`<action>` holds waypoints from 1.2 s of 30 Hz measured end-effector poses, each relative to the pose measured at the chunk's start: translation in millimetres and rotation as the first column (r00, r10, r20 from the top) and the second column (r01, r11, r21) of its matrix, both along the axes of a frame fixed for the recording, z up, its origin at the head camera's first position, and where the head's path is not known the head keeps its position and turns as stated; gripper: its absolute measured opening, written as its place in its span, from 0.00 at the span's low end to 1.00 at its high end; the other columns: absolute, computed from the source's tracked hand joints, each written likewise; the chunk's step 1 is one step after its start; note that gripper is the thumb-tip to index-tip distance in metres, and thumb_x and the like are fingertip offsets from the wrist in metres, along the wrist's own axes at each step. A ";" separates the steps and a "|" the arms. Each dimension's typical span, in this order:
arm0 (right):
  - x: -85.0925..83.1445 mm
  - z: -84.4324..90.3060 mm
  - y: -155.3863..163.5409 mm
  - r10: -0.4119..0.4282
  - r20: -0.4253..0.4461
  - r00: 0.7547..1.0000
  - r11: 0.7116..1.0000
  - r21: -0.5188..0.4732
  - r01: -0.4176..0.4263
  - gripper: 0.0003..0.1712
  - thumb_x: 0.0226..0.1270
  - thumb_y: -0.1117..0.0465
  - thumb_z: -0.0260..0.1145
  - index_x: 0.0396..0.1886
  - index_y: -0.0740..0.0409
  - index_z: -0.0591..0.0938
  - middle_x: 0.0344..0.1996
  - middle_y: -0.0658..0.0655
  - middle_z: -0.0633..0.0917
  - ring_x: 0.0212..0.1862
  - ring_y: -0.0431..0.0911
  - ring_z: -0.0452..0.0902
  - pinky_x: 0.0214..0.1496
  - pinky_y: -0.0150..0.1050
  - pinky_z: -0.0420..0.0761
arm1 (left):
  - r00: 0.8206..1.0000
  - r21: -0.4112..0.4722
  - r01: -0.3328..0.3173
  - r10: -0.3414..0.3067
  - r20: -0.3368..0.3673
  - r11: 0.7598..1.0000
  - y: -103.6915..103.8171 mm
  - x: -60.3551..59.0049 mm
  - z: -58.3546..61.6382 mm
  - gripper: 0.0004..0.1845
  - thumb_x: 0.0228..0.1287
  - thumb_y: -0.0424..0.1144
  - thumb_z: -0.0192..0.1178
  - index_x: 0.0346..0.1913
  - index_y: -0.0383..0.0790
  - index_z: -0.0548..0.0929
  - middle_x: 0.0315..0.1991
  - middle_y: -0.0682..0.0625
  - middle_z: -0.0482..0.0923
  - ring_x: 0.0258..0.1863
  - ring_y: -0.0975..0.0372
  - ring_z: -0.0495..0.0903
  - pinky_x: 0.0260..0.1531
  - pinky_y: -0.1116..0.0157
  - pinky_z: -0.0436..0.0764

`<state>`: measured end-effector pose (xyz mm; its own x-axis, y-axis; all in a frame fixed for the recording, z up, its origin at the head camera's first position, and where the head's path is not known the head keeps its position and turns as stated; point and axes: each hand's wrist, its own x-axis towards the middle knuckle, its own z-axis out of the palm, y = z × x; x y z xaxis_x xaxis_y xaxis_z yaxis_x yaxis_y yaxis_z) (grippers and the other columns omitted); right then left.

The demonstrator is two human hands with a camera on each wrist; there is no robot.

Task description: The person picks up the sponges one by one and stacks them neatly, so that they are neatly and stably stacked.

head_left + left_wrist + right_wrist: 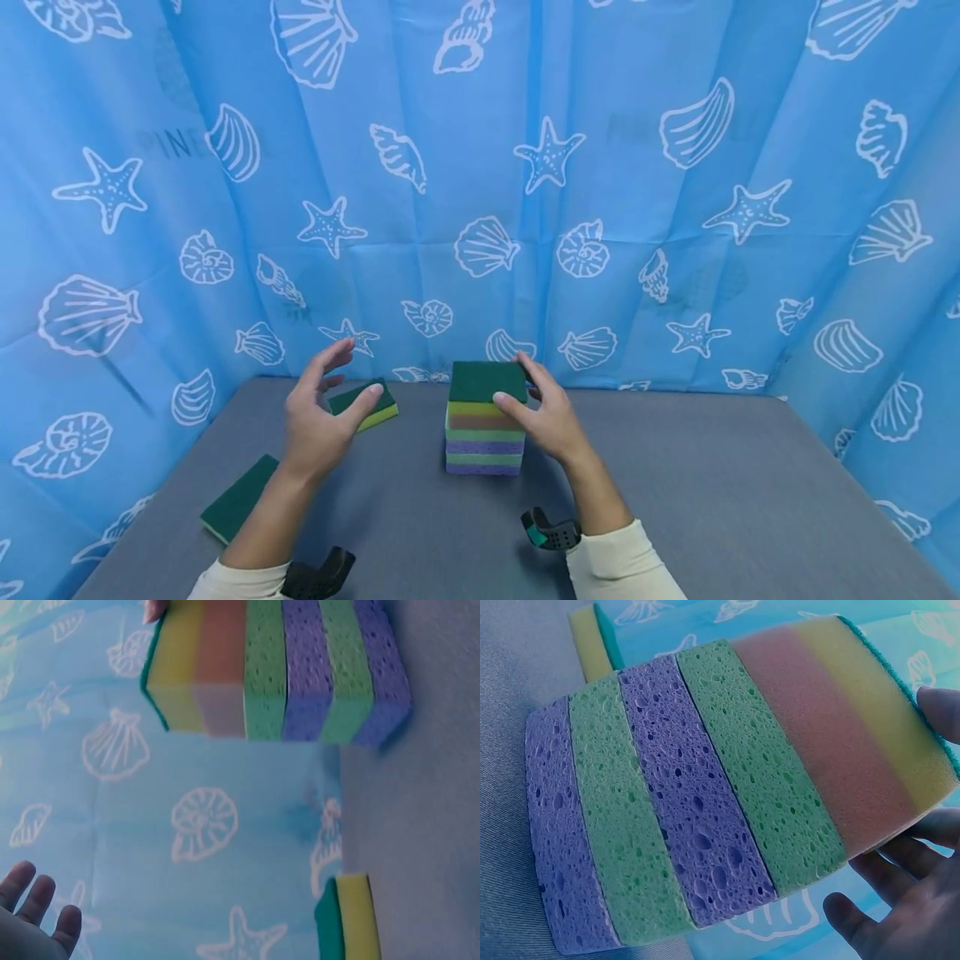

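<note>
Sponge stack: porous, boxy, scrubby-topped; right grip pinches top, left grip wide.

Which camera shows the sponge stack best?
The right wrist view: the sponge stack fills much of it, its pores clear. The left wrist view cuts it off at the top; the head view shows it small, green top visible.

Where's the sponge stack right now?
In the head view, the sponge stack stands on the gray table near center, with the right hand at its upper right side.
</note>
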<state>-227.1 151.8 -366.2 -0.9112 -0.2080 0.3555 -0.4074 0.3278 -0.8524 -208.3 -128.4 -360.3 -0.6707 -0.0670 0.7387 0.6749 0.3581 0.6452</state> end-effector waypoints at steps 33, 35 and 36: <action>0.6 -2.9 1.4 -0.003 0.013 1.000 1.000 -0.004 0.003 0.41 0.67 0.62 0.64 0.74 0.68 0.55 0.67 0.69 0.65 0.67 0.61 0.60 0.64 0.59 0.62 | 0.732 0.013 -0.544 0.467 0.496 0.839 -105.9 55.8 -79.4 0.36 0.64 0.45 0.65 0.70 0.35 0.65 0.65 0.36 0.65 0.65 0.45 0.61 0.58 0.43 0.60; 0.4 -2.8 0.6 0.005 0.014 1.000 1.000 -0.003 -0.005 0.42 0.68 0.62 0.64 0.74 0.68 0.55 0.67 0.69 0.64 0.68 0.61 0.59 0.64 0.59 0.62 | 0.698 0.003 -0.558 0.468 0.542 0.830 -111.6 55.9 -84.2 0.38 0.64 0.48 0.64 0.71 0.35 0.63 0.67 0.34 0.62 0.67 0.42 0.57 0.59 0.40 0.57; 0.2 -2.9 0.1 0.009 0.015 1.000 1.000 -0.003 -0.009 0.42 0.68 0.62 0.64 0.74 0.68 0.55 0.67 0.70 0.64 0.68 0.61 0.59 0.64 0.58 0.62 | 0.679 -0.007 -0.566 0.472 0.562 0.824 -114.4 55.9 -86.7 0.39 0.64 0.49 0.63 0.72 0.35 0.62 0.68 0.33 0.60 0.67 0.41 0.56 0.60 0.40 0.55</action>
